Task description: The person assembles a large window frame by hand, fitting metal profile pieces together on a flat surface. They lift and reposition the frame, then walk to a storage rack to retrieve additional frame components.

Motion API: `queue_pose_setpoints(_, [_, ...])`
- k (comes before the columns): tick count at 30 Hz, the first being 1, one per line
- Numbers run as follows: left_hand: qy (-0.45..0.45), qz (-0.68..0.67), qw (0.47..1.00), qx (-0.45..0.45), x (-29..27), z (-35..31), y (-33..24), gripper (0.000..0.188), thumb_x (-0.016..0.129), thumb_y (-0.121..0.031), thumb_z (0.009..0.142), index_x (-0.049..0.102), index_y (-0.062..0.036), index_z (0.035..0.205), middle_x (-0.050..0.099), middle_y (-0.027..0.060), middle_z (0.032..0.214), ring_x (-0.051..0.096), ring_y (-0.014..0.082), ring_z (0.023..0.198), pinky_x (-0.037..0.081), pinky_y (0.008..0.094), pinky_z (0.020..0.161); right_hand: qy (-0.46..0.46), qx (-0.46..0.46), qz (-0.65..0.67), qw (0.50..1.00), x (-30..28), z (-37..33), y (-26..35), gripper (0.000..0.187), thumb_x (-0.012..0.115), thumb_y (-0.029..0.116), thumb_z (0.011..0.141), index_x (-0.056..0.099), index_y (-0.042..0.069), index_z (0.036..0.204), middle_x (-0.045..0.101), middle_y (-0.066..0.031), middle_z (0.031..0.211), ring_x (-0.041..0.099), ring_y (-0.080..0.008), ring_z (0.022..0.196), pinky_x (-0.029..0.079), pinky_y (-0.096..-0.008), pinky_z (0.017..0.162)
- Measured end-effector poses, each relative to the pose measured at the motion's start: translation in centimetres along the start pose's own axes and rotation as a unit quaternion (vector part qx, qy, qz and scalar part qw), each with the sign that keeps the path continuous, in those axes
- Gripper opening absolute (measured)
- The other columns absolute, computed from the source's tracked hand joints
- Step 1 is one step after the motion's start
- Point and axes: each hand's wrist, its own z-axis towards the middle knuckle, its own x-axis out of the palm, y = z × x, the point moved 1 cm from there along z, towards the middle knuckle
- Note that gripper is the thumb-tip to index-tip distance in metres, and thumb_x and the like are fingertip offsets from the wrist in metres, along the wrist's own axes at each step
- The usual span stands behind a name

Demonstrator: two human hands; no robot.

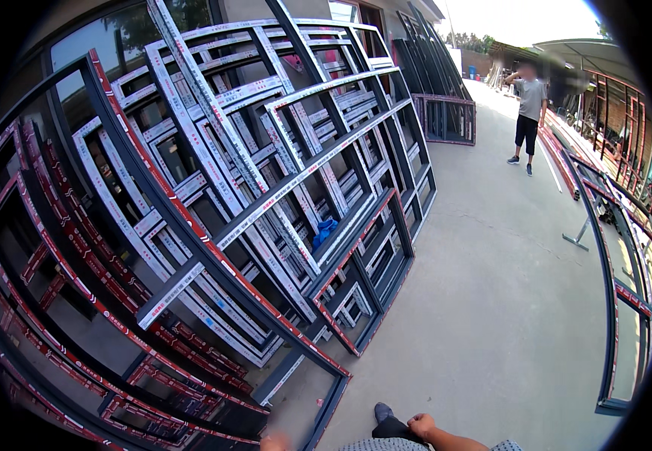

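My right hand (pixel 421 425) hangs in front of my body with its fingers curled in, and nothing shows in it. My left hand (pixel 274 442) is a blur at the lower edge, beside the bottom of a tall dark window frame (pixel 178 211) edged with red tape; whether it touches the frame cannot be made out. That frame leans with many others to my left. Behind it stand large frames covered in white printed film (pixel 296 180). A smaller dark frame (pixel 355 302) with red edging leans low in front of them.
Red-taped frames (pixel 78 259) stack at far left. A person (pixel 529 113) in a grey shirt and black shorts stands ahead on the concrete floor (pixel 484 278). To the right lie long red profiles (pixel 559 159) and another frame (pixel 610 331). A blue cloth (pixel 325 231) hangs among the white frames.
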Motion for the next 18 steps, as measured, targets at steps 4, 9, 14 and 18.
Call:
queue_pose_setpoints(4, [-0.053,0.047,0.997,0.006,5.0,-1.8,-4.9,0.023,0.065,-0.032,0.091,0.072,-0.0133,0.102,0.072,0.0153,0.1,0.069,0.032,0.088,0.052,0.0501,0.075,0.018,0.008,-0.016,1.0,-7.4,6.6,4.5,0.026,0.065,0.027,0.088,0.079,0.006,0.088,0.076,-0.0108,0.074,0.074,-0.0233,0.071,0.061,-0.0395,0.073])
queue_pose_setpoints(9, [-0.103,0.021,0.994,-0.025,6.8,-5.9,-7.2,0.027,0.065,-0.035,0.093,0.073,-0.0135,0.106,0.072,0.016,0.105,0.069,0.0338,0.093,0.052,0.0526,0.08,-0.039,-0.082,-0.037,0.995,-12.6,17.7,10.7,0.022,0.063,0.019,0.091,0.074,-0.001,0.09,0.074,-0.0151,0.078,0.072,-0.0254,0.071,0.059,-0.0413,0.066])
queue_pose_setpoints(14, [-0.142,0.063,0.987,-0.048,7.1,-9.7,-5.6,0.031,0.065,-0.038,0.095,0.074,-0.0138,0.111,0.072,0.0168,0.11,0.068,0.0356,0.098,0.052,0.0551,0.086,0.048,-0.094,0.085,0.991,-12.1,14.8,23.5,0.013,0.056,0.006,0.095,0.066,0.001,0.09,0.068,-0.0102,0.075,0.063,-0.0181,0.059,0.05,-0.0336,0.05])
queue_pose_setpoints(18, [-0.174,0.124,0.976,-0.032,7.8,-9.9,-5.4,0.034,0.065,-0.041,0.096,0.075,-0.0139,0.114,0.073,0.0174,0.114,0.068,0.037,0.102,0.051,0.0571,0.091,0.116,-0.095,0.083,0.985,-6.7,13.3,24.9,0.012,0.058,0.007,0.093,0.068,0.002,0.087,0.068,-0.0092,0.073,0.064,-0.0174,0.057,0.05,-0.0323,0.047])
